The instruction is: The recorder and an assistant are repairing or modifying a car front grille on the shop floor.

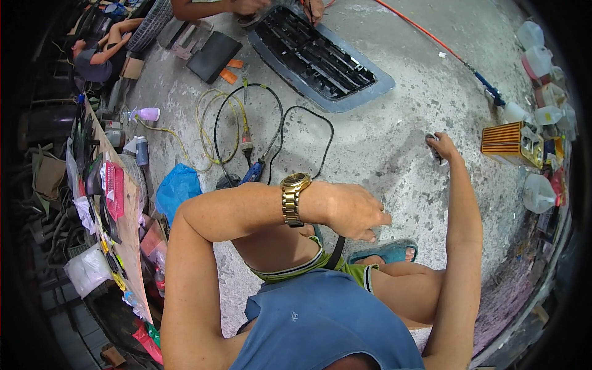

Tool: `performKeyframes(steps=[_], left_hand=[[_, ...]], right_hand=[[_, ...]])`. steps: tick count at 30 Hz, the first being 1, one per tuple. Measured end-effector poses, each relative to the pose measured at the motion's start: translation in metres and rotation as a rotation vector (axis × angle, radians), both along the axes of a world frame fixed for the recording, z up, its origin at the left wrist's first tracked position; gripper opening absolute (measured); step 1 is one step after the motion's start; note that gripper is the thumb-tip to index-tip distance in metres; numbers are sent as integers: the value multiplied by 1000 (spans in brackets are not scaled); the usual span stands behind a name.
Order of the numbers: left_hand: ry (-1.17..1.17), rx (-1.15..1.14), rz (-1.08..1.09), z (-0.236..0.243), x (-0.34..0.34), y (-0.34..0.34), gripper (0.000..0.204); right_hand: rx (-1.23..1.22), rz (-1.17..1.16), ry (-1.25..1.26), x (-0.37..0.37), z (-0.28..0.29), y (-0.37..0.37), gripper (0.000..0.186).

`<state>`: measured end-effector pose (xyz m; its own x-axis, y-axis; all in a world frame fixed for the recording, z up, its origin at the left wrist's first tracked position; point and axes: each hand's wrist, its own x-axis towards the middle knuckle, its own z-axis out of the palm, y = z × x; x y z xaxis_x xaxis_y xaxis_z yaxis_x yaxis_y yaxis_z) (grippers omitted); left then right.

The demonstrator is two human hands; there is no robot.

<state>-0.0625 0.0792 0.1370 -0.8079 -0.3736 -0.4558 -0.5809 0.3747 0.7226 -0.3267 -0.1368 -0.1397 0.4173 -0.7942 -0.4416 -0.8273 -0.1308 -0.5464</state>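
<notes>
My left hand (pixel 357 213), with a gold wristwatch (pixel 296 199) on its wrist, hangs in front of my body with the fingers curled. A black strap (pixel 337 253) runs down from beneath it toward my green shorts; whether the fingers hold it is hidden. Out to the right, my right hand (pixel 441 147) reaches down to the concrete floor, its fingers bent around a small dark thing too small to name. Left of centre, a blue power tool (pixel 251 172) with a black cord lies on the floor, partly behind my left arm.
Ahead, another person's hands (pixel 313 9) work at a black grille panel (pixel 320 58) with a grey frame. An orange hose (pixel 425 31) crosses the floor. Plastic jugs (pixel 539 193) and an orange-sided can (pixel 512 145) line the right. A blue plastic bag (pixel 177 191) lies left.
</notes>
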Motion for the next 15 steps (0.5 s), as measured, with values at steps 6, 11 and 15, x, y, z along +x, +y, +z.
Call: performKeyframes(steps=[6, 11, 15], left_hand=[[-4, 10, 3, 3, 0, 0, 44], [-4, 28, -6, 5, 1, 0, 43], [5, 29, -1, 4, 1, 1, 43]], right_hand=[[-4, -1, 8, -3, -5, -1, 43], [42, -3, -5, -3, -5, -2, 43], [59, 26, 55, -2, -4, -4, 45]])
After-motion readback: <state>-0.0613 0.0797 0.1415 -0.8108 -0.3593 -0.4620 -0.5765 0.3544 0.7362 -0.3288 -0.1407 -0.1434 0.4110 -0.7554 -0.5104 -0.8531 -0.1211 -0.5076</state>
